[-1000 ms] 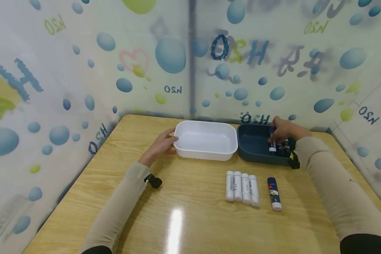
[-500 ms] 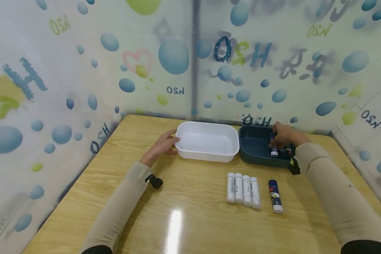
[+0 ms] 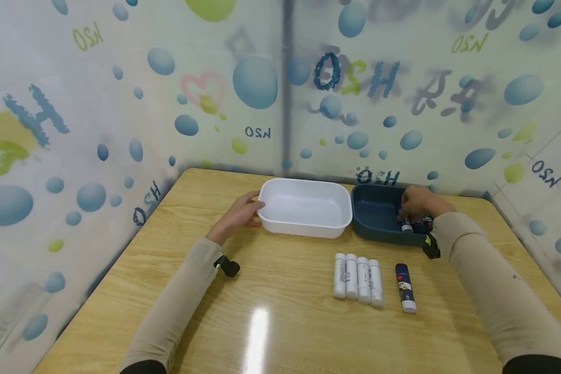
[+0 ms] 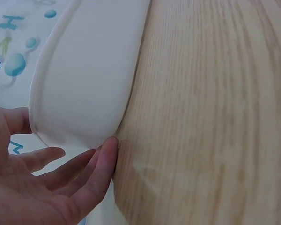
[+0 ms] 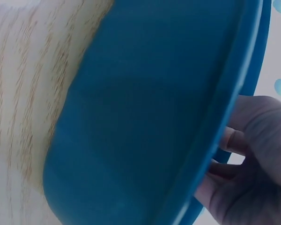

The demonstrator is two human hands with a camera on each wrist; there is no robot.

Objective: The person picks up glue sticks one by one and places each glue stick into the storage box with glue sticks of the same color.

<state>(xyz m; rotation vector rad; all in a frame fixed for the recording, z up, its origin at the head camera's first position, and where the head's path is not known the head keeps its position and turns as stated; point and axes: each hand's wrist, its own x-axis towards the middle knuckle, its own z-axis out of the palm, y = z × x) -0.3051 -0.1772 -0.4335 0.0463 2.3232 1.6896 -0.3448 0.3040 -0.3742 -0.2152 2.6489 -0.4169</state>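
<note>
My right hand (image 3: 417, 202) reaches into the dark blue tray (image 3: 376, 236) and pinches a glue stick (image 3: 406, 226); its white end shows below the fingers. In the right wrist view, the tray's wall hides the glue stick and my fingertips (image 5: 234, 140). My left hand (image 3: 240, 213) rests against the left end of the white tray (image 3: 304, 231). In the left wrist view, the thumb reaches the rim, another finger touches the lower edge, and the fingers are loosely bent.
Several white sticks (image 3: 358, 280) lie side by side in front of the trays. Right of them lies a dark blue glue stick with a white end (image 3: 405, 288). Other dark sticks (image 3: 422, 225) lie under my right hand. A patterned wall curtain (image 3: 262, 130) stands behind the wooden table (image 3: 285, 291).
My right hand has gone lower into the dark blue tray with the glue stick, which now shows less below the fingers. The left hand stays at the white tray.
</note>
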